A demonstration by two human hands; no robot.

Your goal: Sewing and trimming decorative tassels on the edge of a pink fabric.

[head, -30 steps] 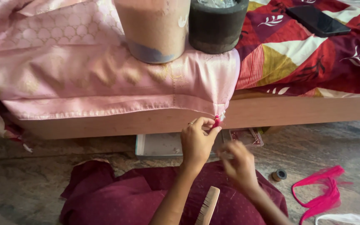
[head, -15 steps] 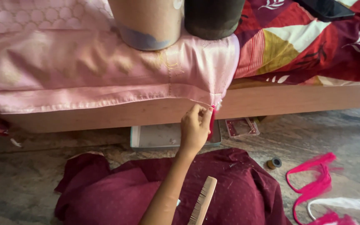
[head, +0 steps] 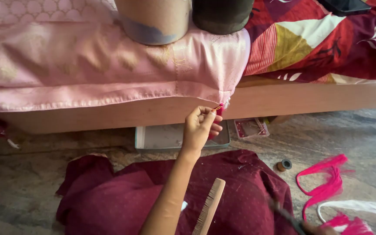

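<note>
My left hand is raised to the hanging corner of a pink cloth draped over the bed edge. Its fingers pinch a small red tassel with a thin gold bit at that corner. Only a sliver of my right hand shows at the bottom edge, blurred, beside a thin dark object; I cannot tell its grip. A maroon cloth lies over my lap, with a wooden comb on it.
A beige tub and a dark tub stand on the pink cloth. On the floor lie bright pink threads, white threads, a small spool, a packet and a grey tray under the wooden bed frame.
My right hand has dropped from near the tassel to the lower right edge of view. My left hand stays pinched on the tassel at the cloth corner. The view has tilted down slightly.
</note>
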